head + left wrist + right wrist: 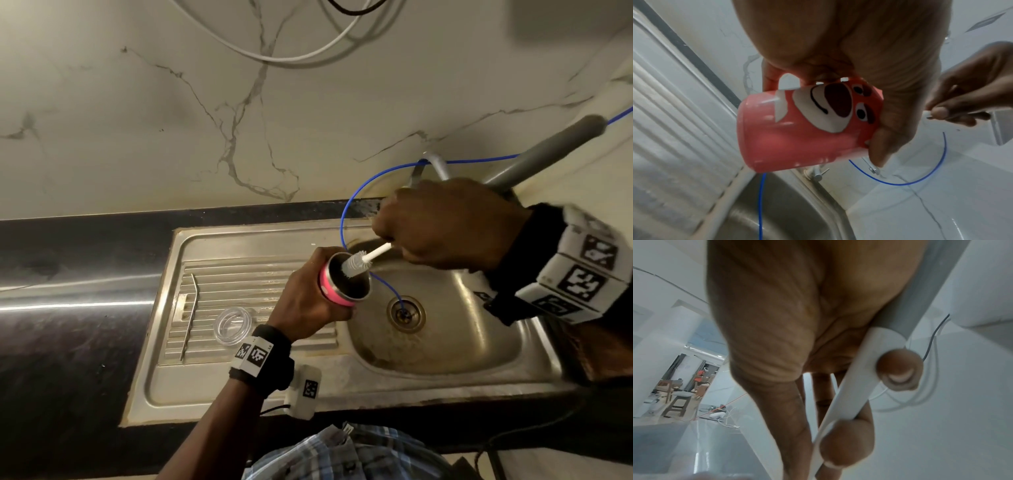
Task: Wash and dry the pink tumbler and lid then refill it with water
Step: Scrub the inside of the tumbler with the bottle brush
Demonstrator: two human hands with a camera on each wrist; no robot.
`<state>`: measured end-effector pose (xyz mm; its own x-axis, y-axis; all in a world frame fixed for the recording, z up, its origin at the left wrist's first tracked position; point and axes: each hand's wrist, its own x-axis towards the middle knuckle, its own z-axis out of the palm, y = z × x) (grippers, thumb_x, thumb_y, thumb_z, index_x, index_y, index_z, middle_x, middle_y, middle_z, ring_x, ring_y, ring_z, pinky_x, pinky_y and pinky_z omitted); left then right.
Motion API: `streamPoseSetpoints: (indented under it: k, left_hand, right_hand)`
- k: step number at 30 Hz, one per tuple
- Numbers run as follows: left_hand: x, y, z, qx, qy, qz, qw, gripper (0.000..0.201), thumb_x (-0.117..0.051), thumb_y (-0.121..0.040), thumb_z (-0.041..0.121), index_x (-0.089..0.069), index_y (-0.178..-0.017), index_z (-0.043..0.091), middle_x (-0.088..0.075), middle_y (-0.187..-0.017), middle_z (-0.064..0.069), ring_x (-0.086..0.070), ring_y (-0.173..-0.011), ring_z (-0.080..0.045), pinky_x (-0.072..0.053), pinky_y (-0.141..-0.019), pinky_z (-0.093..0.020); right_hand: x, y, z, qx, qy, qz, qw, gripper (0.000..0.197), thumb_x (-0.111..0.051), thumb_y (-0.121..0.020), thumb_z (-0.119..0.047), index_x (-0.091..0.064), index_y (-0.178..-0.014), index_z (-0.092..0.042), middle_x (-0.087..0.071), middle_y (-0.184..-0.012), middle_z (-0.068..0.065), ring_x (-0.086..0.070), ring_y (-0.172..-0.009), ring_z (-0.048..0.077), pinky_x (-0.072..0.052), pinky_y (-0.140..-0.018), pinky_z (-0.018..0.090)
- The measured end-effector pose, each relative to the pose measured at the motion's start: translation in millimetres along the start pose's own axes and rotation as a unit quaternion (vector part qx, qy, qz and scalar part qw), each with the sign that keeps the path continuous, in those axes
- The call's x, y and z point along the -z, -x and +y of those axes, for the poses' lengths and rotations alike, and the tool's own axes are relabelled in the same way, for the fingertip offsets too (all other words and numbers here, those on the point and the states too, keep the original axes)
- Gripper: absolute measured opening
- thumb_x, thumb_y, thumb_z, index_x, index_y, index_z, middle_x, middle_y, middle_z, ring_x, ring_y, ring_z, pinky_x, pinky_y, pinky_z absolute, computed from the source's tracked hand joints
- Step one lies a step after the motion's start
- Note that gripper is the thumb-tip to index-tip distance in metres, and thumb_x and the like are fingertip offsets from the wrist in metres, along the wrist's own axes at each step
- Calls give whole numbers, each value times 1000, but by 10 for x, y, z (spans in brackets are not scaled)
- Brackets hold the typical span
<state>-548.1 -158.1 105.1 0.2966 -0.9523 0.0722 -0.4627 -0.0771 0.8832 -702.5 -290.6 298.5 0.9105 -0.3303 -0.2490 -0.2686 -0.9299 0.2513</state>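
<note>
My left hand (308, 301) grips the pink tumbler (337, 286) tilted over the sink's left edge, its steel-rimmed mouth facing up and right. Seen from the left wrist, the tumbler (797, 129) carries a cartoon bear face, fingers of my left hand (869, 81) curled round it. My right hand (442, 222) holds a white bottle brush (358, 262) with a grey handle; the bristle head sits in the tumbler's mouth. The brush handle (849, 386) lies under the thumb of my right hand (818, 369). The clear lid (233, 324) rests on the drainboard.
A bent metal straw (190, 317) lies on the ribbed drainboard (239, 274) to the left. A thin blue tube (359, 192) loops from the wall into the sink drain (406, 313). The steel basin (462, 335) sits right, the tap base (816, 174) behind it.
</note>
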Motion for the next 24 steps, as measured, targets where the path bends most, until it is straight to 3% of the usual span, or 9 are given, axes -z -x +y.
streamPoseSetpoints:
  k: [3, 5, 9, 11, 14, 17, 20, 24]
  left_hand:
    - [-14, -6, -3, 0, -4, -2, 1000, 88, -101, -61, 16, -56, -135, 33, -71, -119, 15, -69, -107, -8, -54, -88, -23]
    - [-58, -34, 46, -4, -1, -14, 1000, 88, -101, -60, 17, -56, -133, 35, -72, -118, 13, -69, -106, -9, -55, -87, -26]
    - [-164, -100, 132, -1, 17, -28, 999, 92, -101, -57, 9, -54, -130, 37, -73, -108, 15, -68, -94, 2, -48, -77, -12]
    - [-172, -99, 100, 2, 18, -25, 1000, 89, -101, -57, 8, -54, -128, 36, -73, -108, 14, -69, -95, 0, -50, -78, -14]
    - [-119, -58, -41, 4, 2, -21, 1000, 87, -100, -59, 14, -57, -132, 34, -72, -117, 12, -70, -105, -9, -56, -87, -28]
    - [-84, -18, -120, 7, -3, -5, 1000, 88, -101, -61, 15, -57, -135, 31, -72, -118, 13, -69, -106, -8, -52, -87, -19]
    - [-107, -34, -42, 0, -4, -10, 1000, 88, -101, -60, 17, -57, -135, 33, -72, -118, 13, -69, -105, -8, -53, -86, -21]
    - [-175, -99, 86, -2, 16, -16, 1000, 90, -100, -59, 9, -53, -128, 40, -73, -110, 14, -69, -98, 1, -48, -78, -11]
  right_hand:
    - [51, 40, 33, -22, 2, -7, 1000, 11, -54, -98, -35, -50, -89, -29, -55, -99, -6, -57, -84, 18, -34, -61, 33]
    - [-1, 16, -48, -8, -2, -12, 1000, 7, -53, -98, -28, -53, -91, -29, -59, -103, -5, -63, -90, 19, -40, -62, 34]
    - [-176, -46, -188, 14, -16, -44, 999, 19, -44, -103, -25, -58, -115, -23, -63, -117, -1, -65, -103, 22, -48, -70, 36]
    - [-175, -40, -160, 13, -16, -33, 999, 16, -45, -102, -26, -58, -111, -24, -63, -115, -2, -64, -98, 20, -47, -69, 36]
    - [-76, 15, -27, -2, -20, -16, 1000, 8, -51, -100, -28, -56, -95, -27, -63, -105, -5, -61, -86, 17, -45, -63, 34]
    - [-29, 47, 56, -20, -19, -11, 1000, 10, -53, -100, -31, -50, -90, -29, -61, -102, -7, -55, -81, 15, -37, -60, 31]
    - [-68, 22, -27, -15, -35, -16, 999, 8, -53, -99, -28, -62, -99, -26, -64, -105, -5, -63, -89, 16, -53, -70, 35]
    - [-188, -30, -184, 17, -34, -35, 999, 18, -44, -103, -26, -58, -113, -23, -62, -116, -2, -63, -97, 21, -50, -73, 35]
